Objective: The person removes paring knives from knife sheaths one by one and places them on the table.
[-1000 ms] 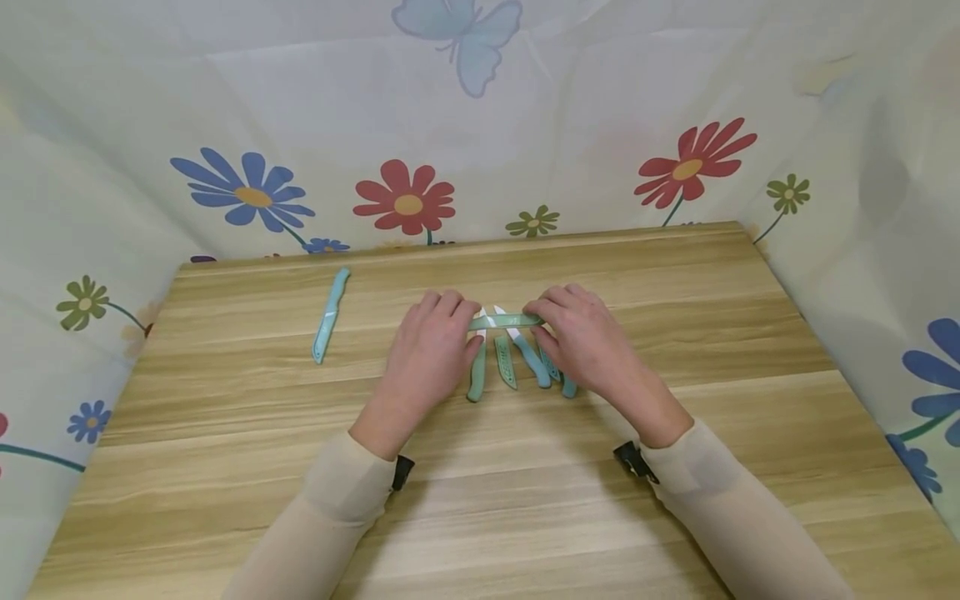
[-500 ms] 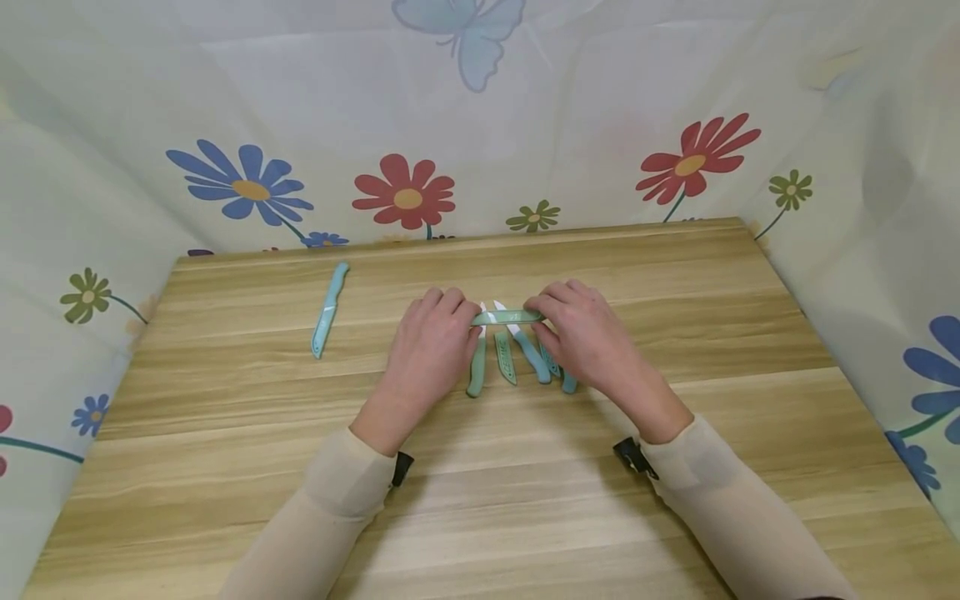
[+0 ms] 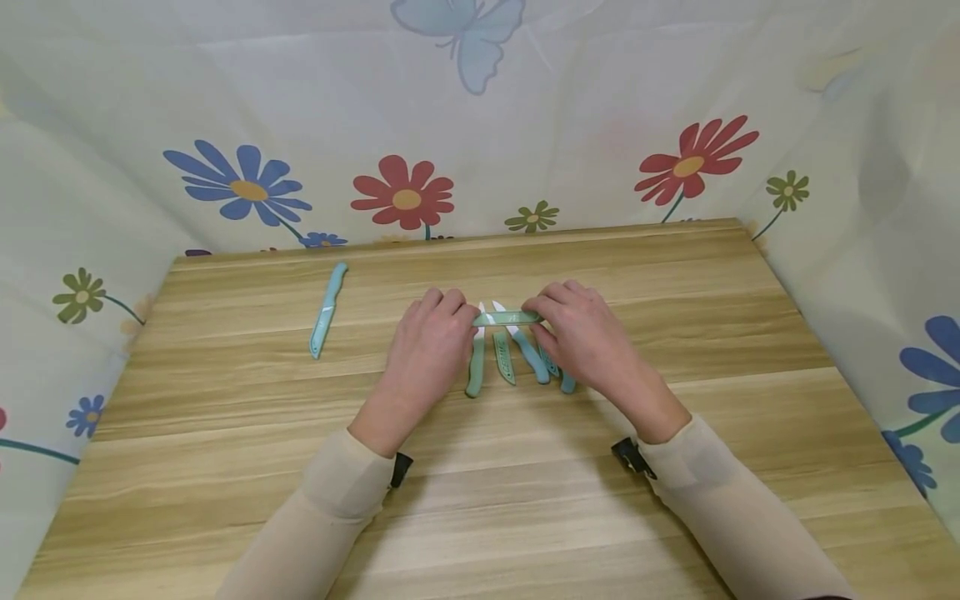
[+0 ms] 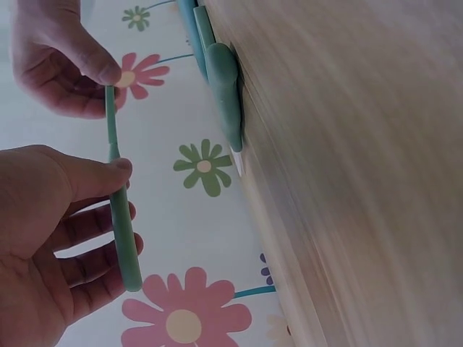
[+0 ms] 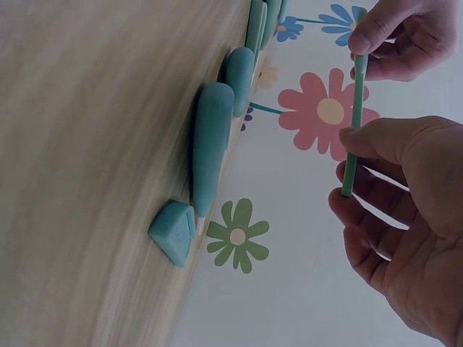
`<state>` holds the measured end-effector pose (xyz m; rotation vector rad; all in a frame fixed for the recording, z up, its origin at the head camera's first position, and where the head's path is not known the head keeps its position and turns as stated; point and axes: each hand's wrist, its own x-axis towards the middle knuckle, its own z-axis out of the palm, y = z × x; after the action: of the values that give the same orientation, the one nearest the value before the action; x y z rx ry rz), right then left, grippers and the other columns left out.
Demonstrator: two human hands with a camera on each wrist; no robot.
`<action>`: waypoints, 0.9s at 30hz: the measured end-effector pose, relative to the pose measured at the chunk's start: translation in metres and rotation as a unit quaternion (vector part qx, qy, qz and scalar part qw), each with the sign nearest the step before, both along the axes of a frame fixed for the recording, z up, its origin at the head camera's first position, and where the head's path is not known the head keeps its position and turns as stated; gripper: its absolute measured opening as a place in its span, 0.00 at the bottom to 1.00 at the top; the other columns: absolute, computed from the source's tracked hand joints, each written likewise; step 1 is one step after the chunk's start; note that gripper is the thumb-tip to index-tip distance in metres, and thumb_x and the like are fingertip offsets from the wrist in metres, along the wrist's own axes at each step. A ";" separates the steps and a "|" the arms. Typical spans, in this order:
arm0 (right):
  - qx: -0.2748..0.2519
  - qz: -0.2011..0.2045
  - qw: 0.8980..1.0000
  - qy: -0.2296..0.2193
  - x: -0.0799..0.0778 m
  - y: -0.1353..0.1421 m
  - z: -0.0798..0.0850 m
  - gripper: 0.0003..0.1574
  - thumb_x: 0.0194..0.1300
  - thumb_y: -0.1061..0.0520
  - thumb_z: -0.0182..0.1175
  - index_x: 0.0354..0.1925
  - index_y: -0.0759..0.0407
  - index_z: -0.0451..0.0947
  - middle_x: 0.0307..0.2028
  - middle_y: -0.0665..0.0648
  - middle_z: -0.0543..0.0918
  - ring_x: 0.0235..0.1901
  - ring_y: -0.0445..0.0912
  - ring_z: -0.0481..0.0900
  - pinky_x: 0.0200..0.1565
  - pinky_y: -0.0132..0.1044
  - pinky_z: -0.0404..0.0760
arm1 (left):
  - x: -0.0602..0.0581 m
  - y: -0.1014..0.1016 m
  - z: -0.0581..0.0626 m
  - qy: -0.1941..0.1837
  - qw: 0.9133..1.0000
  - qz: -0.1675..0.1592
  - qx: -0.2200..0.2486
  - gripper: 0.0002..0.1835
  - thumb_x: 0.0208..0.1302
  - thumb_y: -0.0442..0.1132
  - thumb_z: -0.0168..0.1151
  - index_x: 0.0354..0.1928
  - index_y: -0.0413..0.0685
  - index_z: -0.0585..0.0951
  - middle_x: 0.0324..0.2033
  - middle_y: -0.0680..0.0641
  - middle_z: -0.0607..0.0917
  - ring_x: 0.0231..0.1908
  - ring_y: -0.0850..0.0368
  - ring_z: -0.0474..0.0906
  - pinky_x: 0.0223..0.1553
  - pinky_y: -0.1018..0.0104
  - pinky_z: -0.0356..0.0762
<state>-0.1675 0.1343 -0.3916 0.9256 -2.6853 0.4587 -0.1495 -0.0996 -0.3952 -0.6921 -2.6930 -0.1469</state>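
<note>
A green knife in its green sheath point(image 3: 510, 318) is held level above the table between both hands. My left hand point(image 3: 431, 350) grips the knife's handle point(image 4: 124, 242), thumb on one side and fingers on the other. My right hand point(image 3: 588, 346) pinches the sheath end point(image 5: 357, 105) between thumb and fingers. Beneath lie a bare green knife point(image 3: 476, 371) with a white blade, a loose green sheath point(image 3: 504, 358) and a bare blue knife point(image 3: 534, 358). A blue sheath point(image 3: 550, 360) and another blue handle point(image 3: 568, 383) are partly hidden by my right hand.
A sheathed blue knife point(image 3: 327, 312) lies apart at the left of the wooden table point(image 3: 225, 400). Flower-printed cloth point(image 3: 585, 125) hangs around the table's back and sides. A dark clip point(image 3: 633, 458) sits at the right sleeve's cuff.
Both hands keep their hold on the sheathed green knife, almost still. The head view has shifted very slightly. Nothing on the table has visibly moved.
</note>
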 end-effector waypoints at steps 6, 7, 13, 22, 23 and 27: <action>0.009 -0.006 1.000 0.004 0.001 0.000 -0.002 0.18 0.67 0.59 0.74 0.54 0.60 0.87 0.49 0.59 0.87 0.49 0.56 0.82 0.53 0.52 0.81 | 0.000 0.001 -0.003 0.005 1.000 0.000 0.001 0.10 0.68 0.38 0.75 0.47 0.41 0.89 0.39 0.46 0.83 0.40 0.48 0.76 0.36 0.61 0.77; 0.012 -0.006 1.000 0.006 0.001 -0.001 -0.002 0.19 0.67 0.58 0.74 0.55 0.61 0.87 0.50 0.59 0.87 0.49 0.56 0.82 0.54 0.52 0.81 | 0.000 0.002 -0.003 0.006 1.000 0.000 0.000 0.10 0.68 0.38 0.75 0.47 0.41 0.89 0.39 0.46 0.83 0.40 0.48 0.76 0.36 0.61 0.77; 0.017 0.012 0.999 0.028 0.003 -0.005 -0.006 0.29 0.65 0.56 0.77 0.62 0.61 0.83 0.53 0.60 0.85 0.53 0.58 0.81 0.58 0.52 0.80 | 0.002 0.003 -0.003 0.009 1.000 -0.002 -0.006 0.11 0.68 0.39 0.75 0.47 0.42 0.89 0.38 0.46 0.82 0.40 0.48 0.76 0.37 0.60 0.78; 0.009 0.037 0.999 0.037 0.007 -0.015 -0.010 0.30 0.66 0.60 0.75 0.65 0.61 0.81 0.54 0.60 0.83 0.54 0.57 0.80 0.57 0.50 0.80 | 0.005 0.007 -0.003 0.023 1.000 -0.011 -0.017 0.09 0.68 0.38 0.75 0.46 0.42 0.89 0.37 0.45 0.83 0.39 0.47 0.77 0.37 0.59 0.79; 0.010 0.038 0.999 0.038 0.007 -0.016 -0.010 0.30 0.66 0.60 0.75 0.64 0.62 0.81 0.55 0.60 0.83 0.54 0.57 0.80 0.57 0.50 0.80 | 0.006 0.007 -0.003 0.022 1.000 -0.012 -0.018 0.09 0.68 0.38 0.75 0.46 0.42 0.89 0.37 0.46 0.83 0.38 0.48 0.76 0.36 0.60 0.78; 0.015 0.036 0.998 0.042 0.009 -0.018 -0.010 0.28 0.67 0.59 0.74 0.63 0.62 0.82 0.54 0.60 0.83 0.52 0.57 0.80 0.55 0.49 0.81 | 0.009 0.010 -0.001 0.020 0.999 -0.017 -0.024 0.08 0.69 0.37 0.74 0.46 0.42 0.89 0.37 0.46 0.83 0.38 0.48 0.77 0.36 0.60 0.79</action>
<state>-0.1585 0.1167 -0.4014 1.0302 -2.5970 0.3859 -0.1405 -0.0900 -0.3966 -0.7472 -2.6557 -0.0756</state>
